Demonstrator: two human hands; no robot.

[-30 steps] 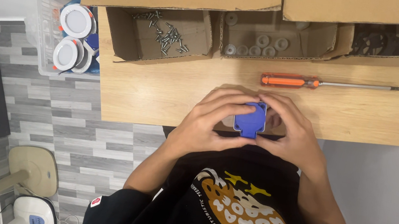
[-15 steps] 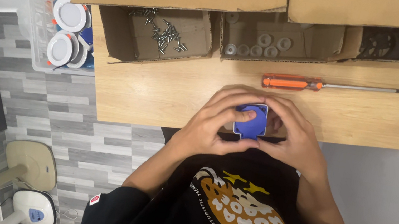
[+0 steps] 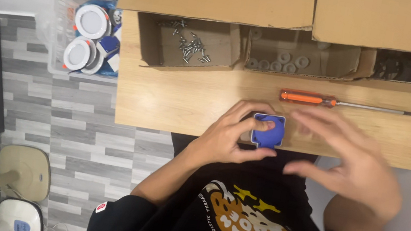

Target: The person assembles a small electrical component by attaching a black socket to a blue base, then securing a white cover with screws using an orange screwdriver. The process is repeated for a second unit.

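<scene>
A small assembly workstation: wooden bench, cardboard boxes at twelve o'clock sorting screws and washers, a screwdriver lying ready, and a plastic bin of round light fittings at ten o'clock.

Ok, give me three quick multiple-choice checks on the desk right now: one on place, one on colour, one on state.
1. Where does the screwdriver lie?
A. on the desk beyond the hands
B. inside a box
C. on the floor

2. What colour is the square part?
A. red
B. blue
C. green

3. Which hand grips the part?
A. both
B. right only
C. left only

Answers:
1 A, it lies on the wooden desk before the boxes.
2 B, plainly blue.
3 C, the left hand holds it; the right hand is off it, fingers spread.
</scene>
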